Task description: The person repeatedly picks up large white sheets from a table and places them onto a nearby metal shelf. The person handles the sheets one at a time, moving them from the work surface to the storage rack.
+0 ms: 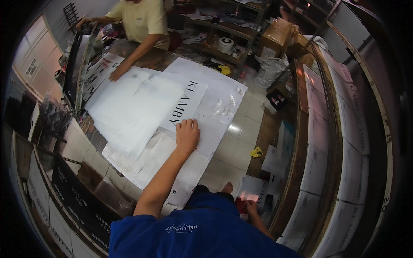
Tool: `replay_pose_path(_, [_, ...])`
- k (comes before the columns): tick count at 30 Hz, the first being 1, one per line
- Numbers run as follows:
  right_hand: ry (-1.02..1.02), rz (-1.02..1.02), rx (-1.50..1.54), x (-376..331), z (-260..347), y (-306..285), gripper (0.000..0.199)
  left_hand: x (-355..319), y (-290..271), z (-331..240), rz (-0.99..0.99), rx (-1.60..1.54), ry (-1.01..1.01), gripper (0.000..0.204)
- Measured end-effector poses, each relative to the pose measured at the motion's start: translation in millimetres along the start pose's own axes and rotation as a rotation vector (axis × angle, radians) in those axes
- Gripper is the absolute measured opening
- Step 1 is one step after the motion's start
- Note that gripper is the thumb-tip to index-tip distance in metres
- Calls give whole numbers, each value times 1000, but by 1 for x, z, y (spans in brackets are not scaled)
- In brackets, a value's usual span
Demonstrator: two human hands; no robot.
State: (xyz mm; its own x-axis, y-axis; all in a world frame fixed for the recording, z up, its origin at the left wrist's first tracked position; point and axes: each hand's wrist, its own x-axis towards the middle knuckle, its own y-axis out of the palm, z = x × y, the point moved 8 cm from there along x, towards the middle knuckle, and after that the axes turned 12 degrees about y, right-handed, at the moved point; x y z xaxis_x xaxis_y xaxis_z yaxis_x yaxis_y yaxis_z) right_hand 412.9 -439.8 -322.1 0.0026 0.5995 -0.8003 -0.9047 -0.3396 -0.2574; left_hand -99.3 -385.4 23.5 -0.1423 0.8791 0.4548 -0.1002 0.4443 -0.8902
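Note:
A white plastic sheet with black lettering (189,103) lies at the right edge of a wide stack of pale, translucent sheets (129,99). My left hand (188,136) rests at the near corner of the lettered sheet, fingers curled down on its edge. Under them is a large white board (223,92) on the table. My right hand (251,208) is low at my right side with its fingers bent. Beside it are a small red thing (241,208) and a shiny printed sheet (253,187). What those fingers hold, if anything, is hidden.
Across the table, a co-worker in a yellow shirt (146,19) lays a hand (120,71) on the stack's far edge. Racks of white printed sheets (314,142) run along my right. Black printed boxes (81,202) stand left. Cartons (275,36) sit behind.

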Motion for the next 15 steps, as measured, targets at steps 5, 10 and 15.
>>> replay_pose_path(5, [-29, 33, 63, -18, 19, 9, 19, 19, 63, 32, 232, 146, 1, 16])
replay_pose_path(10, [-193, -16, -9, -53, 96, 33, 26, 30, 84, 39, 302, 164, 35, 18])
replay_pose_path(15, [-392, 372, 231, -103, 233, 103, 33, 5, 39, 9, 310, 37, 101, 12])
